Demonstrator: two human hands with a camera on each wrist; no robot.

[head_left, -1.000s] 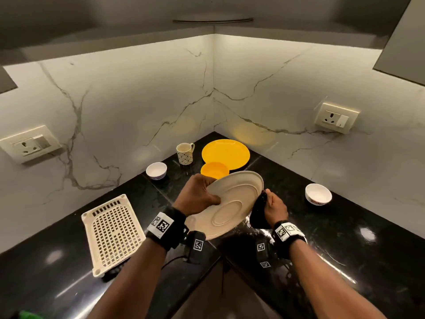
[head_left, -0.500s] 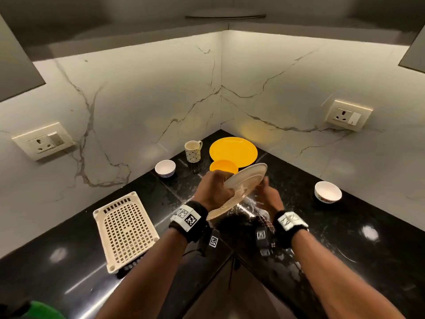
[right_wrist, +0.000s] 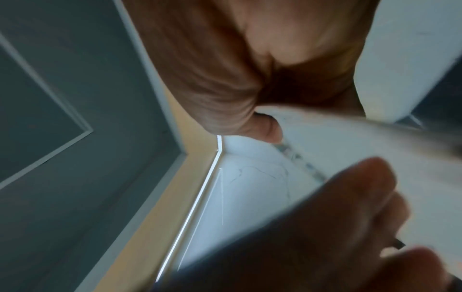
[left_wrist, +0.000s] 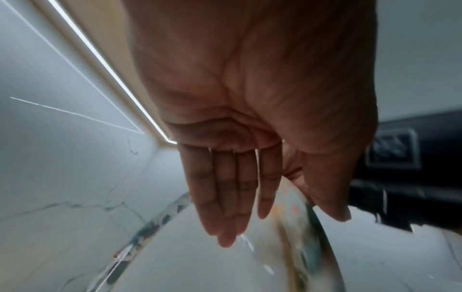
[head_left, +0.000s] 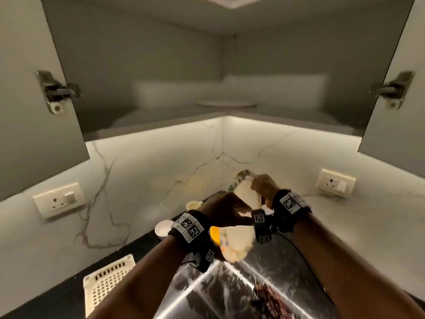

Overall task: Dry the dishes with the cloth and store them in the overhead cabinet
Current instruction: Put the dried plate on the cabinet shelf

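I hold a cream plate [head_left: 244, 189] with a patterned rim tilted above the black counter [head_left: 271, 256], below the open overhead cabinet [head_left: 161, 120]. My left hand [head_left: 226, 207] lies across its face; the left wrist view shows straight fingers [left_wrist: 232, 197] on one side of the plate [left_wrist: 200, 266] and the thumb on the other. My right hand [head_left: 264, 185] grips the upper rim, with a finger [right_wrist: 267, 128] curled over the plate's edge [right_wrist: 350, 142]. A dark cloth [head_left: 269, 295] seems to lie on the counter near me. Another plate [head_left: 226, 102] rests on the cabinet shelf.
Two cabinet doors [head_left: 34, 100] [head_left: 395, 100] stand open at either side. On the counter are a patterned cup [head_left: 193, 205], a small white bowl [head_left: 163, 227], a yellow bowl [head_left: 215, 234] and a white perforated tray [head_left: 108, 284]. Wall sockets [head_left: 57, 201] [head_left: 335, 184] flank the corner.
Both hands have lifted the plate from counter height toward the cabinet. The right hand has let go of the dark cloth and now grips the plate's rim. My view has tilted up.
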